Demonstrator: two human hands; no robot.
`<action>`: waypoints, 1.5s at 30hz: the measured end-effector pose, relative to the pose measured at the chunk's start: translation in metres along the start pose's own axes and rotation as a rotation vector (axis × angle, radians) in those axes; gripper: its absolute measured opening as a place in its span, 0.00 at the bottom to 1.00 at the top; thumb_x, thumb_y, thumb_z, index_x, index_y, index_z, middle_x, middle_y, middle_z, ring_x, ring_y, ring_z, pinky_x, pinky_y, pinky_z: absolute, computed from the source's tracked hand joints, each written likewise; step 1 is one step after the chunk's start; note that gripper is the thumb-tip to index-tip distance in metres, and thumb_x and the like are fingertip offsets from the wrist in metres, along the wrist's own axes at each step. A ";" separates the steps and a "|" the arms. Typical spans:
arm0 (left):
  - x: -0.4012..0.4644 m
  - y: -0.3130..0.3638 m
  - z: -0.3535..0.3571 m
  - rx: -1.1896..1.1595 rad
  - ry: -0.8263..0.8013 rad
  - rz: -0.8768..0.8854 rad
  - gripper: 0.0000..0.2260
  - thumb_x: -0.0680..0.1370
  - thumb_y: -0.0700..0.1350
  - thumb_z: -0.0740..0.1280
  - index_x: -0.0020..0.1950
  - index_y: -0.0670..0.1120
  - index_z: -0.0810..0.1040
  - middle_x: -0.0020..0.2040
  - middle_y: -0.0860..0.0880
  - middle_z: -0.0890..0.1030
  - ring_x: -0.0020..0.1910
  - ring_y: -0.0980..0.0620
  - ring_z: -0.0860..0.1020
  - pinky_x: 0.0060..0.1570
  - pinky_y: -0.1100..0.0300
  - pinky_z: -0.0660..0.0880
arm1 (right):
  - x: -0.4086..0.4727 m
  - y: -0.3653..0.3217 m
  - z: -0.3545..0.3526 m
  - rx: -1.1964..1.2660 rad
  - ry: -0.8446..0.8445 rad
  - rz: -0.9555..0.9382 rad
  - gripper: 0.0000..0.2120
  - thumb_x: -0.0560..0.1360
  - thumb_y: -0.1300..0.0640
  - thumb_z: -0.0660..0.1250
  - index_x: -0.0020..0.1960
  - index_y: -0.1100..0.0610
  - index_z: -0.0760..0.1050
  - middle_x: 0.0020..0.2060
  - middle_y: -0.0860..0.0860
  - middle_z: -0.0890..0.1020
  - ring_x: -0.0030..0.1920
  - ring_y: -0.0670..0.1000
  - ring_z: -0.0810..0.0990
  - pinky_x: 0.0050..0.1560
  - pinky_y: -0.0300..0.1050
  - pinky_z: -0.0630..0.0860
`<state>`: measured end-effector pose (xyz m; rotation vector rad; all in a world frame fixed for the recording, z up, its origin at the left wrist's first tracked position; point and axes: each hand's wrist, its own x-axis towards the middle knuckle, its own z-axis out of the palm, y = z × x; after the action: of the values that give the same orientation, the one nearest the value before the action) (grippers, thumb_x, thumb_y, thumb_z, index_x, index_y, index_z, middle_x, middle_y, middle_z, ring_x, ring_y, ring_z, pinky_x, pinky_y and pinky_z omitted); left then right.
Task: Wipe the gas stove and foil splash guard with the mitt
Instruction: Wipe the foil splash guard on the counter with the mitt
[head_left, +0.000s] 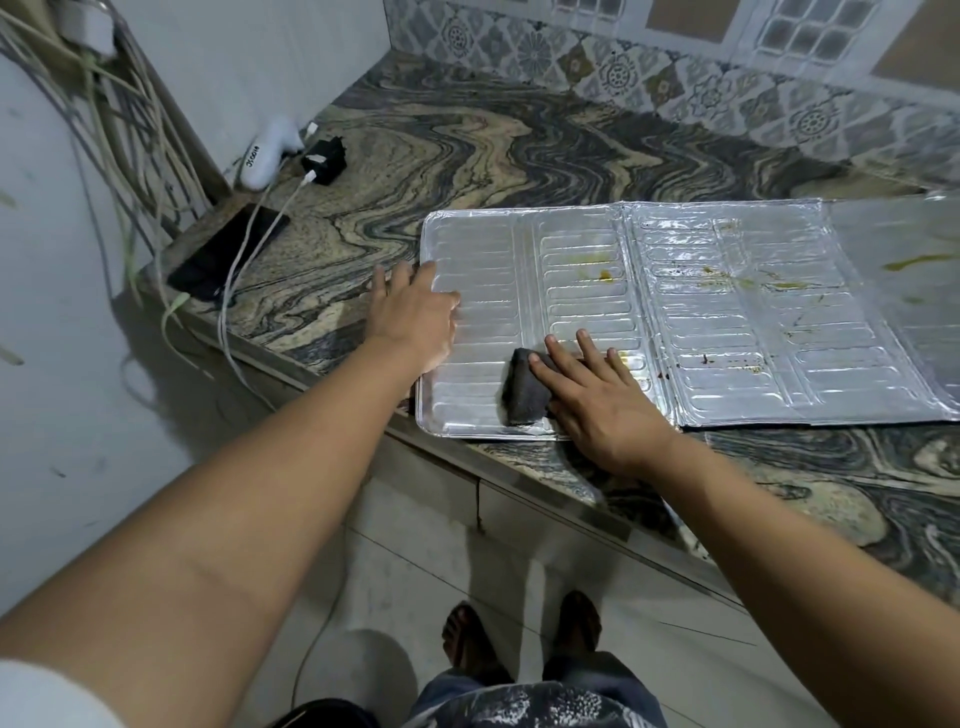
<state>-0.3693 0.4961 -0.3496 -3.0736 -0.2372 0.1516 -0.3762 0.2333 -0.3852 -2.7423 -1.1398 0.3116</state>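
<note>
Lying flat on the marbled stone counter (467, 150), the foil splash guard (727, 322) is unfolded into ribbed panels, its near-left corner reaching the counter's front edge. Left panel looks mostly clean; yellow-brown smears and dark specks mark the middle and right panels.

Left hand (415, 312): fingers straight, palm down, pressing the guard's left edge where foil meets stone, holding nothing.

Right hand (597, 395): fingers extended and spread, laid flat on top of the dark grey mitt (524, 389), pressing it against the foil. No curl around it visible. Mitt sits on the left panel close to the guard's front edge, just left of the first fold line, partly hidden beneath the fingers.

Gas stove: not visible in this view.

Toward the counter's back-left corner: a white handheld device (267, 156) with a printed label, a black charger block (324, 158) just beside it, and a white cable (244, 260) running from the block over the front-left edge. A dark phone (223, 254) lies at the left edge, the cable crossing it.

Patterned tiles (649, 78) line the wall behind the counter. Below, sandalled feet (519, 634) stand on pale floor tiles.
</note>
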 end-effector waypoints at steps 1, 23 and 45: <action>0.002 0.003 -0.001 -0.005 0.017 0.017 0.18 0.80 0.54 0.60 0.70 0.58 0.74 0.78 0.46 0.60 0.75 0.41 0.56 0.75 0.38 0.45 | 0.000 0.000 0.000 0.002 -0.001 0.000 0.30 0.79 0.41 0.41 0.80 0.45 0.48 0.80 0.47 0.48 0.79 0.57 0.40 0.76 0.60 0.44; -0.001 0.074 0.042 -0.229 -0.015 0.121 0.26 0.83 0.58 0.43 0.81 0.57 0.43 0.81 0.46 0.40 0.79 0.43 0.38 0.77 0.46 0.38 | -0.006 0.041 -0.018 -0.092 -0.142 -0.194 0.28 0.82 0.46 0.48 0.79 0.41 0.42 0.80 0.48 0.44 0.78 0.59 0.37 0.76 0.60 0.41; -0.001 0.078 0.042 -0.194 0.009 0.090 0.33 0.78 0.69 0.43 0.81 0.57 0.47 0.82 0.46 0.41 0.80 0.43 0.39 0.77 0.44 0.41 | 0.139 0.105 -0.048 -0.162 -0.042 0.039 0.31 0.79 0.33 0.44 0.78 0.39 0.41 0.80 0.48 0.44 0.78 0.61 0.39 0.73 0.69 0.39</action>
<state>-0.3626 0.4214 -0.3959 -3.2792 -0.1199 0.1262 -0.1968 0.2559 -0.3803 -2.9143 -1.1720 0.2946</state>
